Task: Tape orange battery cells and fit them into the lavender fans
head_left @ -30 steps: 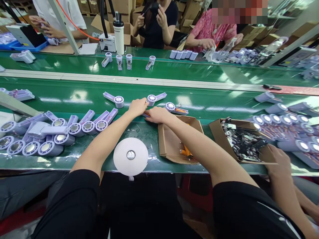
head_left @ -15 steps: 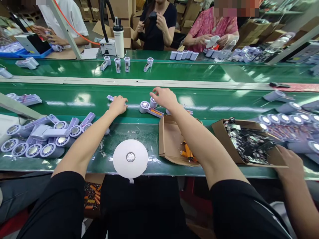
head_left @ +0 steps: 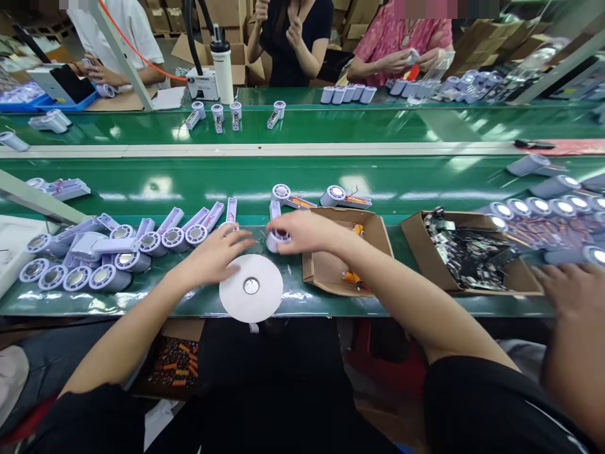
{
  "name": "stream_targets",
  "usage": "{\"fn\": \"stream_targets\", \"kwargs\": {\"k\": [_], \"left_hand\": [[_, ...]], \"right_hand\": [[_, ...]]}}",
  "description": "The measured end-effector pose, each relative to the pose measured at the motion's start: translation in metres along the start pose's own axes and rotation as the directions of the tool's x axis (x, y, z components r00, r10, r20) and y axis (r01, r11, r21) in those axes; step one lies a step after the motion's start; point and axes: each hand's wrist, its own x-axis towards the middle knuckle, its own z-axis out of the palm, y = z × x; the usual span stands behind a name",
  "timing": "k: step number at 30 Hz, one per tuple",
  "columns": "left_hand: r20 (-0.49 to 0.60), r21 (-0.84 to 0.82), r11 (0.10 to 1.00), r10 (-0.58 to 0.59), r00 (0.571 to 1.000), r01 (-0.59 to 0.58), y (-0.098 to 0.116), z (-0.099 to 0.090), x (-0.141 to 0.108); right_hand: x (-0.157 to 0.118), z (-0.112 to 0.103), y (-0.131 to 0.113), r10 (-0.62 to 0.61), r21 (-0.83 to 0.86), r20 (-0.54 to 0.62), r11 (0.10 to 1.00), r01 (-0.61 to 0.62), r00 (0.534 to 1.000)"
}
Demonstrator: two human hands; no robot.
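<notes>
My left hand point(head_left: 218, 253) is open, its fingers spread above the left edge of a white paper roll point(head_left: 236, 296). Just behind it, a purple fan housing point(head_left: 231, 211) stands partly hidden by the fingers. My right hand point(head_left: 302, 232) is wrapped round the round end of another purple fan point(head_left: 275, 211), whose handle points away from me. Behind that hand, two fans with orange batteries lie on the green belt, one point(head_left: 281, 192) at the centre and one point(head_left: 335, 194) farther right.
Several purple fans point(head_left: 104, 276) are piled at left. An open carton point(head_left: 326, 271) holds orange batteries; a second point(head_left: 416, 246) holds black parts. Another person's hand point(head_left: 571, 284) is at right. People sit across the belt point(head_left: 189, 170).
Both hands have come nearer to me. My left hand has spread out beside the roll, and my right hand has brought a fan from the belt to the near edge.
</notes>
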Motion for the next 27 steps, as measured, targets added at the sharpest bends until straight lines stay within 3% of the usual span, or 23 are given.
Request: {"fn": "stream_targets", "kwargs": {"k": [2, 3, 6, 8, 9, 11, 13, 15, 17, 19, 21, 23, 25, 26, 27], "left_hand": [[0.088, -0.052, 0.998, 0.049, 0.995, -0.045, 0.016, 0.009, -0.024], [0.138, -0.060, 0.997, 0.052, 0.989, -0.044, 0.023, 0.014, -0.035], [0.175, -0.046, 0.999, 0.032, 0.984, -0.024, 0.035, 0.028, -0.067], [0.075, -0.064, 0.998, 0.010, 0.997, -0.005, 0.041, 0.033, -0.087], [-0.011, -0.075, 0.997, -0.016, 1.000, 0.015, 0.045, 0.034, -0.095], [-0.238, -0.077, 0.994, -0.090, 0.967, 0.073, 0.055, 0.037, -0.108], [-0.430, -0.064, 0.993, -0.115, 0.895, 0.097, 0.066, 0.042, -0.111], [-0.520, -0.050, 0.996, -0.091, 0.849, 0.076, 0.075, 0.049, -0.107], [-0.552, -0.085, 0.993, -0.111, 0.826, 0.077, 0.077, 0.056, -0.100], [-0.579, -0.213, 0.967, -0.237, 0.780, 0.136, 0.074, 0.063, -0.094], [-0.582, -0.371, 0.907, -0.396, 0.710, 0.201, 0.068, 0.067, -0.092], [-0.564, -0.450, 0.860, -0.483, 0.670, 0.241, 0.065, 0.070, -0.094], [-0.556, -0.423, 0.869, -0.473, 0.683, 0.257, 0.065, 0.073, -0.094], [-0.553, -0.392, 0.883, -0.450, 0.701, 0.258, 0.066, 0.075, -0.093], [-0.550, -0.359, 0.898, -0.424, 0.720, 0.254, 0.067, 0.077, -0.091]], "right_hand": [[-0.017, 0.014, -0.011, -0.033, -0.013, 0.118, 0.999, 0.035, 0.993], [-0.025, 0.019, -0.013, -0.042, -0.007, 0.108, 0.999, 0.043, 0.993], [-0.054, 0.024, -0.021, -0.029, 0.074, -0.115, 0.997, 0.038, 0.993], [-0.079, 0.026, -0.033, 0.093, 0.220, -0.249, 0.975, -0.037, 0.964], [-0.091, 0.028, -0.041, 0.176, 0.324, -0.255, 0.942, -0.088, 0.951], [-0.113, 0.040, -0.063, 0.265, 0.535, -0.128, 0.830, -0.158, 0.956], [-0.127, 0.062, -0.090, 0.159, 0.681, 0.027, 0.720, -0.134, 0.987], [-0.132, 0.090, -0.116, -0.032, 0.741, 0.070, 0.671, -0.030, 0.997], [-0.133, 0.116, -0.136, -0.171, 0.696, 0.088, 0.715, 0.062, 0.981], [-0.133, 0.128, -0.141, -0.224, 0.553, 0.210, 0.830, 0.074, 0.952], [-0.137, 0.121, -0.129, -0.188, 0.400, 0.363, 0.916, 0.029, 0.912], [-0.143, 0.096, -0.099, -0.052, 0.320, 0.347, 0.945, -0.066, 0.936], [-0.147, 0.063, -0.059, 0.232, 0.243, 0.124, 0.936, -0.256, 0.965], [-0.147, 0.047, -0.038, 0.415, 0.165, -0.023, 0.899, -0.406, 0.910], [-0.145, 0.034, -0.017, 0.572, 0.072, -0.145, 0.820, -0.568, 0.808]]}}
